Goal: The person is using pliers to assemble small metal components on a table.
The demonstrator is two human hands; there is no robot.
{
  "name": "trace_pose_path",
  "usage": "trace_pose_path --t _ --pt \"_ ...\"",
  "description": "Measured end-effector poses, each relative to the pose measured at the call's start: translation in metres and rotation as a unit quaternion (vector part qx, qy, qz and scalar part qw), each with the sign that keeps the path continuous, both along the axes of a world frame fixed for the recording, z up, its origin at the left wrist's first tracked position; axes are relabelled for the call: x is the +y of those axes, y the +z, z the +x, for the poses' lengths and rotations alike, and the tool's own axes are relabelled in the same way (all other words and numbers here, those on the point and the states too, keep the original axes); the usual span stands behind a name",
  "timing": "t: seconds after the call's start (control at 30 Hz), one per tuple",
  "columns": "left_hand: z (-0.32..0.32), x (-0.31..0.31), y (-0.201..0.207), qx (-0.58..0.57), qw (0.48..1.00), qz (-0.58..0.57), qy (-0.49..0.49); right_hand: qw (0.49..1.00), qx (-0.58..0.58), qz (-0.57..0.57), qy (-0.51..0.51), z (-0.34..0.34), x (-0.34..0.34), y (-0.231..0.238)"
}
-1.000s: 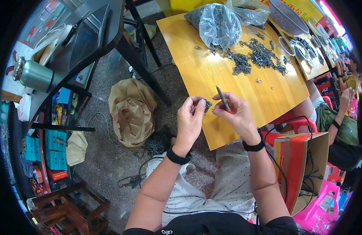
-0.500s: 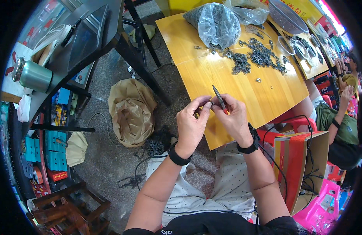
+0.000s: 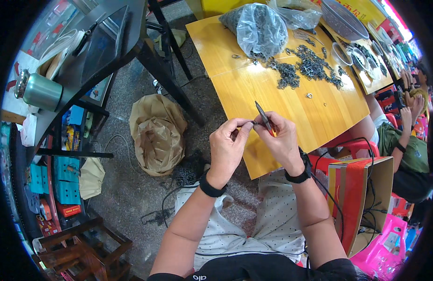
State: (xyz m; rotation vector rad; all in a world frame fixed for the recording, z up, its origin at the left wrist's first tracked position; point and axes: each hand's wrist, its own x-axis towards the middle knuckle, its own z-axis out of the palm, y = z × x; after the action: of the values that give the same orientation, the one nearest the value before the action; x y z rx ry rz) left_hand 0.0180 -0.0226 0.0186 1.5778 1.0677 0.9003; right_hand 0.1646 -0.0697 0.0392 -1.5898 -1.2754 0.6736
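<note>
My left hand (image 3: 227, 149) is closed in a pinch over the near edge of the wooden table (image 3: 240, 89). Between its thumb and forefinger is a small dark metal piece (image 3: 254, 123), mostly covered by the fingers. My right hand (image 3: 283, 145) is wrapped around slim pliers (image 3: 261, 111) with a dark pointed nose and a bit of red at the grip. The nose points away from me, and the right fingertips meet the small piece too. Farther out, a pile of dark metal clasps or links (image 3: 314, 65) lies on the tabletop.
A clear plastic bag (image 3: 262, 33) full of dark metal pieces stands at the far edge. Beyond the pile are a grey basin (image 3: 345, 19) and small bowls. Brown paper-lined sack (image 3: 158, 140) stands on the floor at left; cardboard box (image 3: 361, 201) at right. People sit farther right.
Both hands stay together with only slight shifts; the left has drawn a little to the left. At far right, another person's hands have moved.
</note>
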Motion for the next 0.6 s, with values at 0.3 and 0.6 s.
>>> trace_pose_path --t 0.3,0.6 --pt "0.003 0.001 0.01 0.011 0.996 0.073 -0.046 0.993 -0.103 0.057 0.016 0.003 0.0 -0.001" --pt "0.001 0.002 0.001 -0.003 0.993 0.119 -0.03 0.984 -0.161 0.053 0.057 0.002 0.0 0.005"
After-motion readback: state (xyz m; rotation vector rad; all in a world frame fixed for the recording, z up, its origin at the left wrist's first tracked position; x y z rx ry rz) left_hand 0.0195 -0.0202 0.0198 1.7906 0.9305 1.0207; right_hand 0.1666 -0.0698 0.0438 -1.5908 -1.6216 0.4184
